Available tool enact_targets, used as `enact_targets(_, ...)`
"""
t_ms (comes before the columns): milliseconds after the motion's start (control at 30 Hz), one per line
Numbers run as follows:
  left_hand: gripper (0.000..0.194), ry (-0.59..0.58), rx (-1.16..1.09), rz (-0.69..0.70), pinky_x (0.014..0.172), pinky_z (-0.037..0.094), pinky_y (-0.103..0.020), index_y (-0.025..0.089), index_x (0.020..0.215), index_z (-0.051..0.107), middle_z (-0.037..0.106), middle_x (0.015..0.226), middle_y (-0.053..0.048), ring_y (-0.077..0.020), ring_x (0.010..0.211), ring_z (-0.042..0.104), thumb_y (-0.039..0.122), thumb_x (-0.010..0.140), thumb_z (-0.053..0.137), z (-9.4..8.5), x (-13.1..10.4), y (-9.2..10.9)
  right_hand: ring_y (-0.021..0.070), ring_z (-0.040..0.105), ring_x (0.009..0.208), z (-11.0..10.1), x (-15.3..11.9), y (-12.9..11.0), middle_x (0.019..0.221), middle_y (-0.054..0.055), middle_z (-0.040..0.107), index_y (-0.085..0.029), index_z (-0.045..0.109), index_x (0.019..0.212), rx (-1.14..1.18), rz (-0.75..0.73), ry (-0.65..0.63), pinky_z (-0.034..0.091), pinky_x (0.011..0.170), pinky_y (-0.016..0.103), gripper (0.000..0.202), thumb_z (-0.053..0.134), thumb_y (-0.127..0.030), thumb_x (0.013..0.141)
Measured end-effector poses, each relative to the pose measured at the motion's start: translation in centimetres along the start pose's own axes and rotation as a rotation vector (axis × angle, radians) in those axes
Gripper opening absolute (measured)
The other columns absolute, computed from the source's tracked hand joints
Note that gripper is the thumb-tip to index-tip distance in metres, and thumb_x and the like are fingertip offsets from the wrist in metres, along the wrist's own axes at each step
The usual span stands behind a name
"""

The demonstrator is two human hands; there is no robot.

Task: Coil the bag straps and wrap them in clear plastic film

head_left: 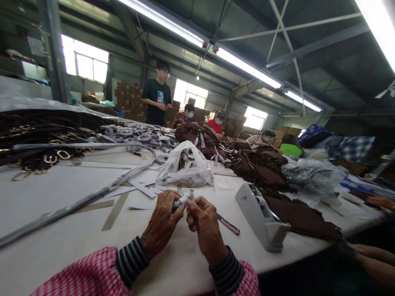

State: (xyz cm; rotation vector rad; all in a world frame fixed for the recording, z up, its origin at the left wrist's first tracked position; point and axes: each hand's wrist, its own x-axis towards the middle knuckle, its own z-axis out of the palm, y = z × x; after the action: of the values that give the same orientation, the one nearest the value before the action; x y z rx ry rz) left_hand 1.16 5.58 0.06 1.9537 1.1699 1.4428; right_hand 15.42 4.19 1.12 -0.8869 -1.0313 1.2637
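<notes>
Near the table's front edge, my left hand point(163, 224) is closed around a small coiled strap wrapped in clear plastic point(183, 198), with a whitish band across it. From the other side my right hand point(204, 224) pinches at the bundle's near end with thumb and index finger. What lies between those fingertips is mostly hidden. Just right of my right hand lies a pink utility knife point(228, 225). A grey tape dispenser point(259, 218) stands farther right. Beyond my hands sits an open clear plastic bag point(166, 174) holding small pale pieces.
White and grey paper strips point(142, 189) lie left of the bag. A long plastic-wrapped strap point(89, 199) curves across the left. Dark straps with gold buckles point(46, 154), wrapped coils point(138, 133) and brown bags point(259, 172) are piled behind. Several people point(157, 98) are around the table.
</notes>
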Motion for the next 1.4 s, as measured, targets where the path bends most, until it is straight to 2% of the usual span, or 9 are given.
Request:
enact_targets(367, 0.025, 0.013, -0.011, -0.083, 0.095, 0.047, -0.05, 0.024, 0.084, 0.058, 0.064, 0.097, -0.008, -0.0311, 0.101, 0.056, 0.047, 0.093, 0.053, -0.8, 0.3, 0.3, 0.0027, 0.042, 0.041, 0.8, 0.6, 1.3, 0.06, -0.005, 0.059, -0.017, 0.056, 0.069, 0.176, 0.123, 0.034, 0.024, 0.036, 0.015, 0.052, 0.095, -0.05, 0.061)
enact_targets(600, 0.038, -0.184, -0.374, -0.342, 0.067, 0.045, -0.033, 0.022, 0.085, 0.057, 0.061, 0.078, 0.0, -0.0208, 0.074, 0.056, 0.057, 0.097, 0.048, -1.3, 0.2, 1.3, 0.0027, 0.041, 0.038, 1.1, 0.5, 1.6, 0.058, -0.007, 0.055, -0.018, 0.055, 0.075, 0.18, -0.062, -0.082, 0.026, 0.034, 0.015, 0.046, 0.087, -0.051, 0.077)
enact_targets(900, 0.039, -0.151, -0.538, -0.413, 0.057, 0.041, -0.026, 0.021, 0.078, 0.055, 0.055, 0.071, 0.002, -0.0157, 0.064, 0.047, 0.055, 0.096, 0.052, -1.5, -0.2, 1.1, 0.007, 0.043, 0.034, -0.3, 0.5, 2.2, 0.055, -0.004, 0.061, -0.02, 0.053, 0.079, -0.109, -0.023, -0.1, 0.027, 0.031, 0.017, 0.039, 0.079, -0.049, 0.082)
enact_targets(967, 0.039, -0.14, -0.474, -0.39, 0.056, 0.041, -0.026, 0.021, 0.076, 0.054, 0.05, 0.072, 0.002, -0.0162, 0.064, 0.044, 0.055, 0.096, 0.052, -1.8, -0.1, 1.2, 0.0099, 0.049, 0.042, -0.7, 0.1, 1.7, 0.061, -0.003, 0.061, -0.02, 0.054, 0.079, -0.312, -0.196, -0.018, 0.036, 0.037, 0.02, 0.029, 0.075, -0.04, 0.088)
enact_targets(1033, 0.04, -0.151, -0.389, -0.353, 0.057, 0.04, -0.027, 0.022, 0.074, 0.052, 0.048, 0.072, 0.003, -0.0171, 0.066, 0.044, 0.056, 0.096, 0.051, -1.8, 0.0, 1.3, 0.0161, 0.063, 0.066, -1.1, -0.3, 0.6, 0.081, 0.003, 0.067, -0.019, 0.062, 0.089, -0.6, -0.515, 0.032, 0.053, 0.058, 0.027, 0.012, 0.069, -0.028, 0.094)
enact_targets(1067, 0.04, -0.161, -0.339, -0.337, 0.058, 0.04, -0.028, 0.022, 0.074, 0.051, 0.048, 0.072, 0.003, -0.0176, 0.067, 0.045, 0.056, 0.096, 0.051, -1.7, 0.0, 1.2, 0.0198, 0.067, 0.082, -1.4, -0.4, -0.1, 0.094, 0.006, 0.069, -0.02, 0.066, 0.098, -0.762, -0.678, 0.018, 0.056, 0.071, 0.031, 0.003, 0.064, -0.023, 0.097)
enact_targets(1133, 0.039, -0.173, -0.247, -0.306, 0.064, 0.041, -0.029, 0.023, 0.076, 0.052, 0.05, 0.075, 0.002, -0.0193, 0.072, 0.048, 0.056, 0.096, 0.052, -1.5, 0.0, 1.1, 0.0238, 0.065, 0.103, -1.7, -0.4, -1.3, 0.11, 0.008, 0.069, -0.022, 0.067, 0.113, -1.059, -0.909, -0.088, 0.055, 0.085, 0.035, 0.016, 0.057, -0.017, 0.102)
enact_targets(1267, 0.034, -0.187, -0.164, -0.227, 0.077, 0.045, -0.033, 0.023, 0.083, 0.053, 0.055, 0.082, 0.0, -0.0216, 0.081, 0.052, 0.053, 0.098, 0.05, -1.2, -0.4, 0.8, 0.023, 0.066, 0.09, -2.1, 0.2, -2.0, 0.101, 0.007, 0.069, -0.019, 0.063, 0.118, -1.359, -1.089, -0.231, 0.054, 0.076, 0.031, 0.019, 0.053, -0.014, 0.103)
enact_targets(1400, 0.028, -0.156, -0.174, -0.21, 0.088, 0.047, -0.036, 0.026, 0.091, 0.06, 0.063, 0.094, -0.005, -0.0276, 0.097, 0.058, 0.053, 0.093, 0.057, -1.3, -1.2, 0.2, 0.0251, 0.064, 0.082, -2.2, 0.9, -0.1, 0.094, 0.009, 0.067, -0.017, 0.061, 0.111, -1.418, -1.21, -0.132, 0.052, 0.065, 0.032, 0.02, 0.05, -0.008, 0.097)
